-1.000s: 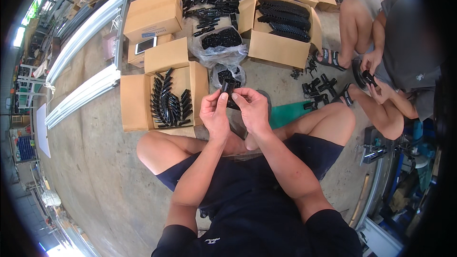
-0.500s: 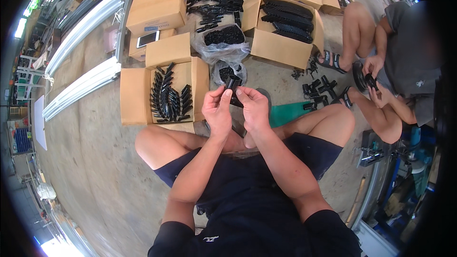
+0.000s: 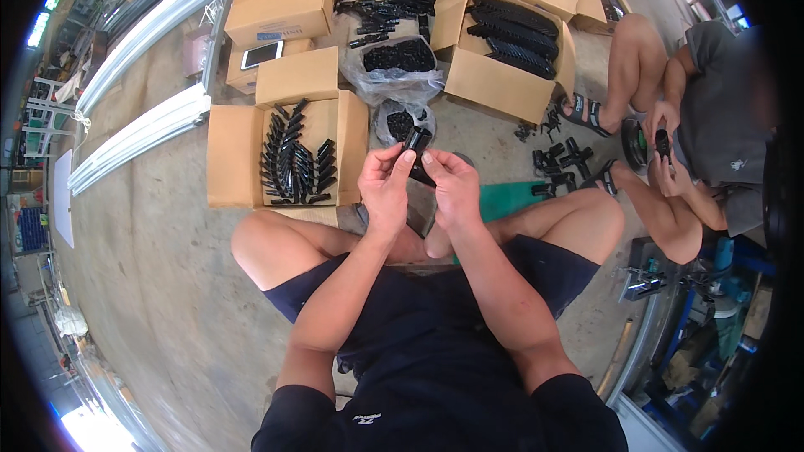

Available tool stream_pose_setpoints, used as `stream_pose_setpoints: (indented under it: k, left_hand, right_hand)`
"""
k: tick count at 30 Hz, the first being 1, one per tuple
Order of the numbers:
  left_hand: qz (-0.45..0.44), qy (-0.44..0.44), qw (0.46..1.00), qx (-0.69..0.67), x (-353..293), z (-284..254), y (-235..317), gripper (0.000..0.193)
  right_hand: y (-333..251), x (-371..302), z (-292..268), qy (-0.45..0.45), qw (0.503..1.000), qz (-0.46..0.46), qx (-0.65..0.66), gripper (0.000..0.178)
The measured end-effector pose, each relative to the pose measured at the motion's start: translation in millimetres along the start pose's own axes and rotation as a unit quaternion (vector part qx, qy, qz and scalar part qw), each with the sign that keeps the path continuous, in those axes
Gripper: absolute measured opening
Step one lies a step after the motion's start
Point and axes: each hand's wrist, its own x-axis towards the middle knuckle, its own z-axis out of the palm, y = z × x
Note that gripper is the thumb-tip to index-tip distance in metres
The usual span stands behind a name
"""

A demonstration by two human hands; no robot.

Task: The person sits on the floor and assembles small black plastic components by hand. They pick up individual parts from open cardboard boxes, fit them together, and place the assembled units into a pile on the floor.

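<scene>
Gripping a black plastic part (image 3: 417,149), both hands meet above the cardboard box (image 3: 230,159).

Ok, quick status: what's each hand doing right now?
Left hand: closed on the black plastic part, fingertips at its upper end.
Right hand: closed on the same part, gripping its lower end.

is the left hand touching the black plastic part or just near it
Touching. The head view shows the left hand with its fingertips pinching the black plastic part from the left, while the right hand grips it from the other side.
</scene>
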Motion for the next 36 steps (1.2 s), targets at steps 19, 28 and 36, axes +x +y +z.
stream_pose_setpoints:
  k: [19, 28, 36]
  left_hand:
    - [0.007, 0.018, 1.0, 0.002, -1.1, 2.8, 1.9, 0.018]
    - [0.004, 0.023, 1.0, 0.0, -1.1, 2.7, 0.5, 0.019]
    - [0.003, 0.021, 1.0, 0.011, -0.8, 0.8, -0.3, 0.02]
  right_hand:
    - [4.6, 8.9, -10.8, -0.081, 0.992, -0.068, -0.066, 0.011]
    - [-7.1, -1.2, -3.8, -0.085, 0.983, -0.091, -0.136, 0.017]
    - [0.3, 1.2, -3.6, -0.088, 0.984, -0.107, -0.109, 0.015]
